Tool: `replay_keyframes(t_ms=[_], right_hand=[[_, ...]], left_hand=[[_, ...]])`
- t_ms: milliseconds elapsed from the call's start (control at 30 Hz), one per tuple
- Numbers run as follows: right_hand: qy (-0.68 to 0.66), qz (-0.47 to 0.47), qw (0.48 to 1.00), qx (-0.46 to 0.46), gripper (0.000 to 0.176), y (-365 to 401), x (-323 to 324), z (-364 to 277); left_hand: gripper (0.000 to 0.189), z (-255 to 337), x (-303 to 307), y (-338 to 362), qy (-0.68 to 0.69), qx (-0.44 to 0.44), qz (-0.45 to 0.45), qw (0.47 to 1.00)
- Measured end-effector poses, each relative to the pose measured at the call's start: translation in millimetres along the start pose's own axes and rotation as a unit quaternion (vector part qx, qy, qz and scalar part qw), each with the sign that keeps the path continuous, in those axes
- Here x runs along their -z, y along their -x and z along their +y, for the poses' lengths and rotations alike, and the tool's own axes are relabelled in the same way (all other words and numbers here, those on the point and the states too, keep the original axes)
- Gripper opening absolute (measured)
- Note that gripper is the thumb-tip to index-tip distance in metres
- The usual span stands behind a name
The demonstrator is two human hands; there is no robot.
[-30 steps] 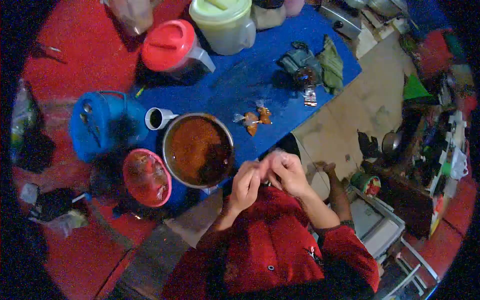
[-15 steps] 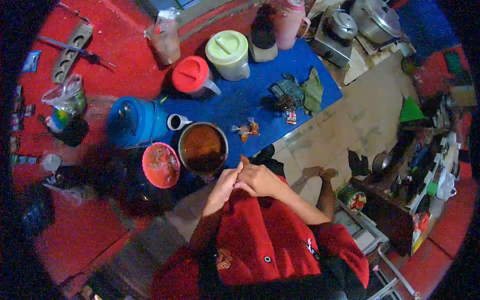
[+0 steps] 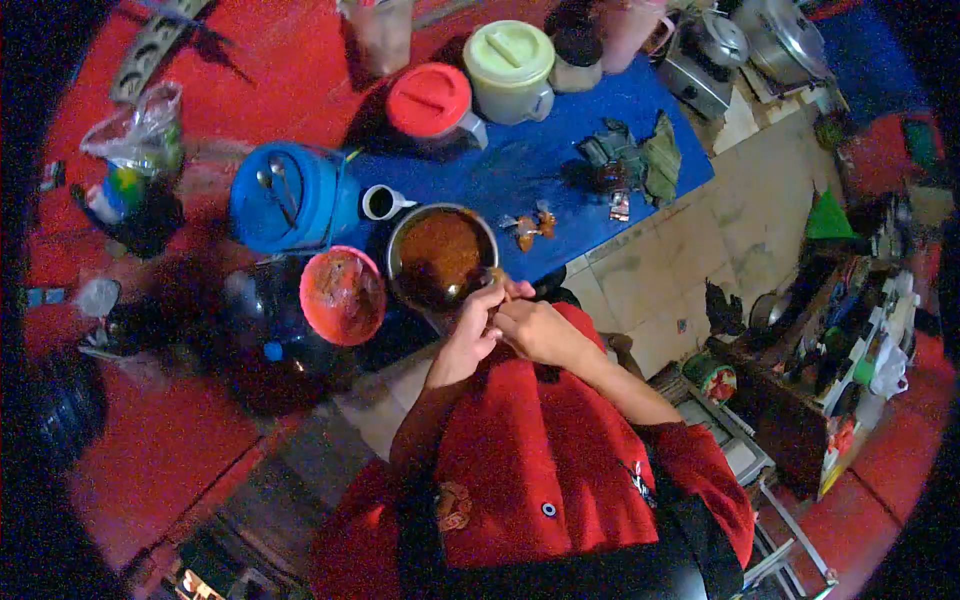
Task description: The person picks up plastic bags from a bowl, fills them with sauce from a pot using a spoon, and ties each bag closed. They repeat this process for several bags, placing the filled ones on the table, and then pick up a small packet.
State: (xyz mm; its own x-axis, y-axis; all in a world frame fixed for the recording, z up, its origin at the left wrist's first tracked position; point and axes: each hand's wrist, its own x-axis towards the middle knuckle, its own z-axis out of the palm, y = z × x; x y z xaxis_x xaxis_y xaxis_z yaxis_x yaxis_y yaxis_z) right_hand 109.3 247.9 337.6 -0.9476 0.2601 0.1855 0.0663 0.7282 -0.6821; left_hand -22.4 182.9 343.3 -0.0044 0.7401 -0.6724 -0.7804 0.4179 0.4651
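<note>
My left hand point(image 3: 472, 335) and my right hand point(image 3: 541, 332) meet in front of my red shirt, right at the near rim of a metal pot point(image 3: 494, 242). Fingers of both are closed around something small and brownish at their tips; I cannot tell what it is. Inside the pot lies a reddish-brown sauce point(image 3: 440, 250). Just right of it, two small knotted plastic bags point(image 3: 526, 234) with orange contents rest on the blue tabletop point(image 3: 560, 235). A white cup point(image 3: 381, 203) of dark liquid stands behind the pot, and a pink bowl point(image 3: 309, 312) sits to its left.
A blue lidded bucket point(image 3: 300, 225) with spoons on top stands left. Behind are a red-lidded pitcher point(image 3: 428, 98) and a green-lidded one point(image 3: 508, 55). Cloths point(image 3: 660, 165) lie near the table's right edge. A stove point(image 3: 697, 90) stands far right, and a cluttered shelf point(image 3: 790, 400) across the tiled floor.
The view has shifted, so the table things sit further right. My hands have moved up to the pot's rim, and their fingers have changed from a clasp to a pinching hold.
</note>
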Motion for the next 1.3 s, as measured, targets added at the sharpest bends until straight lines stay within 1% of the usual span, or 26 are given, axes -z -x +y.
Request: replay_keyframes(t_ms=[67,167,200,233,300,333,400,433,467,500,533,567,600,633,667,700,733,767,833,867,967,1000,1033,1133,1200,1300], right_hand=[[-0.062,0.022,0.99,-0.126,0.022,-3.3,-12.2,-4.6],[-0.157,0.125,0.976,-0.088,0.026,1.6,-29.3,3.5],[-0.331,0.193,0.905,-0.187,0.027,1.7,-38.9,-2.2],[-0.324,0.197,0.906,-0.187,0.027,3.9,-46.9,-1.5],[-0.676,0.285,0.623,-0.274,0.029,1.9,-41.9,2.6],[-0.676,0.284,0.623,-0.273,0.029,-1.3,-42.6,8.6],[-0.327,0.311,0.863,-0.228,0.023,-9.0,-49.8,22.4],[-0.124,0.304,0.925,-0.191,0.021,-11.3,-50.9,25.9],[0.047,0.242,0.96,-0.134,0.013,-5.4,-46.9,28.5],[0.048,0.242,0.96,-0.134,0.013,-1.0,-46.5,32.7],[0.074,0.185,0.978,-0.053,0.011,1.7,-48.5,38.0],[0.098,0.125,0.987,0.028,0.014,4.9,-52.7,41.9],[-0.104,0.137,0.979,-0.113,0.014,-1.6,-57.9,32.8],[-0.103,0.136,0.979,-0.112,0.014,2.2,-62.9,32.2],[-0.167,0.141,0.96,-0.177,0.016,6.9,-71.5,35.8],[-0.23,0.144,0.932,-0.238,0.018,7.3,-76.4,38.2],[-0.259,0.26,0.892,-0.264,0.018,1.9,-86.6,40.8],[-0.261,0.253,0.895,-0.26,0.018,2.8,-89.4,45.2],[-0.462,0.253,0.755,-0.39,0.015,-5.6,-83.6,44.4],[-0.609,0.248,0.631,-0.411,0.011,-6.4,-91.6,47.0],[-0.55,0.184,0.667,-0.468,0.013,-33.8,-71.0,22.0],[-0.49,0.183,0.731,-0.439,0.014,-34.9,-75.5,17.5],[-0.492,0.16,0.738,-0.433,0.014,-38.9,-80.9,17.0],[-0.333,0.084,0.854,-0.391,0.015,-47.1,-99.5,10.1],[-0.315,0.069,0.882,-0.344,0.014,-58.9,-114.0,-3.1],[-0.284,0.04,0.93,-0.227,0.011,-86.1,-117.8,-31.1]], left_hand=[[0.009,-27.2,36.8,-23.9,0.067,-0.032,-0.003,0.997],[0.006,-29.4,61.1,-39.8,0.125,-0.095,-0.027,0.987],[0.006,-24.5,60.2,-39.2,0.152,-0.071,-0.035,0.985],[0.006,-22.8,62.6,-38.9,0.179,-0.046,-0.051,0.981],[0.008,-22.9,59.0,-37.2,0.156,-0.1,0.001,0.983],[0.008,-21.4,64.9,-38.4,0.088,-0.099,-0.022,0.991],[0.011,-17.0,66.7,-36.6,-0.102,-0.087,-0.006,0.991],[0.011,-17.2,67.7,-38.2,-0.104,-0.086,-0.008,0.991],[0.018,-20.4,70.9,-41.4,-0.379,-0.201,0.02,0.903],[0.025,-24.6,73.4,-45.9,-0.615,-0.298,0.05,0.728],[0.021,-30.0,76.7,-51.1,-0.678,-0.383,0.066,0.624],[0.021,-36.1,83.2,-53.3,-0.677,-0.383,0.067,0.625],[0.016,-27.3,74.8,-43.2,-0.721,-0.301,0.037,0.623],[0.012,-21.3,69.7,-37.4,-0.758,-0.217,0.006,0.615],[0.007,-28.1,79.9,-46.1,-0.71,-0.313,0.014,0.631],[0.007,-26.4,75.9,-43.4,-0.708,-0.315,0.018,0.632],[0.007,-25.2,71.7,-39.7,-0.664,-0.355,0.068,0.655],[0.008,-24.3,70.4,-35.8,-0.615,-0.391,0.121,0.674],[0.01,-23.6,76.6,-29.6,-0.585,-0.453,0.113,0.663],[0.011,-20.4,78.9,-26.4,-0.558,-0.513,0.075,0.648],[0.011,-15.0,104.6,-13.0,-0.53,-0.578,0.05,0.619],[0.012,-13.9,111.8,-6.7,-0.545,-0.534,0.044,0.645],[0.014,-10.8,118.7,0.1,-0.557,-0.489,0.038,0.671],[0.016,-9.3,132.5,30.6,-0.478,-0.451,0.115,0.745],[0.016,-25.9,153.5,25.6,-0.377,-0.403,0.177,0.815],[0.016,-55.6,184.8,27.9,-0.312,-0.395,0.249,0.827]])
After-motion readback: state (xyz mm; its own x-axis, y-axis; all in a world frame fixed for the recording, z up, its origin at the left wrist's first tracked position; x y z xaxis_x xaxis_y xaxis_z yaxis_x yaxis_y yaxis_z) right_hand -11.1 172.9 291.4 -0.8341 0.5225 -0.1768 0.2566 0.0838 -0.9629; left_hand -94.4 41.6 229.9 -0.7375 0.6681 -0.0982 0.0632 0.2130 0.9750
